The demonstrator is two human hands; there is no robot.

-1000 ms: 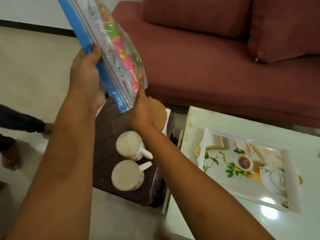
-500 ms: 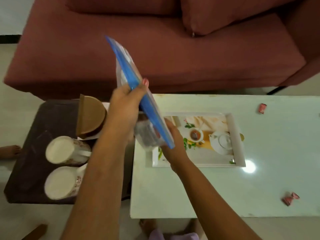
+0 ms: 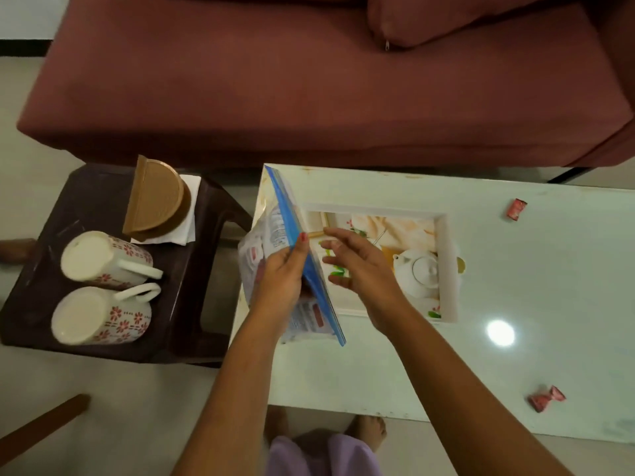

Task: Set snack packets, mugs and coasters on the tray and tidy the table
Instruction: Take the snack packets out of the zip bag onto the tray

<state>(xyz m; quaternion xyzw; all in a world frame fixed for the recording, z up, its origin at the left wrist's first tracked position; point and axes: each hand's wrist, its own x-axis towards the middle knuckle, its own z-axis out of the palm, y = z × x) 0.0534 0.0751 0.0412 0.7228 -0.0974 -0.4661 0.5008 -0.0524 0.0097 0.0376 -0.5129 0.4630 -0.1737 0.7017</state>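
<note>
The room was dim and warm-toned. A single light overhead showed as a round white glare spot on the glossy white table [image 3: 549,286], just beside the tray [image 3: 448,269]. My right hand [image 3: 357,269] blurred at the fingertips, and the print on the zip bag [image 3: 268,235] in my left hand [image 3: 281,283] was too soft to read. The wide lens bowed the sofa [image 3: 275,97] and table edges; the corners fell murky.

Left hand [image 3: 282,280] curled in a grip, right hand [image 3: 359,269] splayed.
</note>
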